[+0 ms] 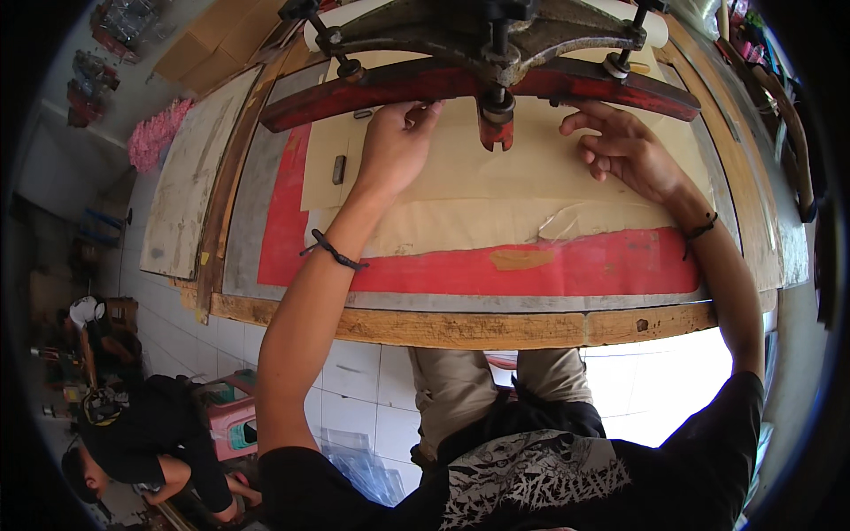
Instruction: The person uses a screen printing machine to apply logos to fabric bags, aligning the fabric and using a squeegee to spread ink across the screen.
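Note:
My left hand [396, 146] is at the front edge of a red metal bar [363, 87], its fingers curled together; whatever they hold is hidden. My right hand [624, 152] reaches to the same bar from the right, fingers apart and bent, the index fingertip at the bar's lower edge. Beneath both hands lies a tan sheet [496, 173], layered over a red sheet [407, 274] on a grey board [243, 239]. Just left of my left wrist, a small dark metal block [339, 170] rests on the tan sheet.
A dark metal clamp frame [549, 40] with screw knobs spans the bar, and a forked red bracket [496, 133] hangs at its middle. A wooden edge [460, 327] runs along the table's front. At lower left, another person [159, 442] bends down beside a pink stool [228, 416].

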`<state>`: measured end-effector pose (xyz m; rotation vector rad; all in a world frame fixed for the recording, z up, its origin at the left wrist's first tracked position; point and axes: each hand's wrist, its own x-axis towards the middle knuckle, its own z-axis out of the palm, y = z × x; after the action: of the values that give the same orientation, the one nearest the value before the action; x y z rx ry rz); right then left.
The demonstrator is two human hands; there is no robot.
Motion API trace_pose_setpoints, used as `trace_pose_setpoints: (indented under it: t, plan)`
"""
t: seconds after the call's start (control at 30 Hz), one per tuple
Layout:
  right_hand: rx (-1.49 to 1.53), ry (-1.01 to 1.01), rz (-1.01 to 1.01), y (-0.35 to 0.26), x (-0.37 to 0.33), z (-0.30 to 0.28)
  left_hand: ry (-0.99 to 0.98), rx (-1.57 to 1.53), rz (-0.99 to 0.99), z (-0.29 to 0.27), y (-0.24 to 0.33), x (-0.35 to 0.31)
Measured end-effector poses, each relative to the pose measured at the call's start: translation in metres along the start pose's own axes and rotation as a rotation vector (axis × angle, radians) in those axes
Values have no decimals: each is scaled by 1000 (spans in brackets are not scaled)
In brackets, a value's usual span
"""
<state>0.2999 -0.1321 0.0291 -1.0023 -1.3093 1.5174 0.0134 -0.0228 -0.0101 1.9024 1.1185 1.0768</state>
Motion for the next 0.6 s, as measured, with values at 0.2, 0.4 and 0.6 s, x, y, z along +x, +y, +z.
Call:
trace_pose_setpoints:
  t: [0.2, 0.4, 0.6]
  plan:
    - [-55, 2, 33, -1, 3, 4, 22, 3, -10, -2, 6, -4]
    - [9, -1, 2, 2, 1, -1, 3, 39, -42, -3, 9, -3]
    - [-86, -24, 15, -1, 1, 2, -11, 65, -79, -3, 17, -7]
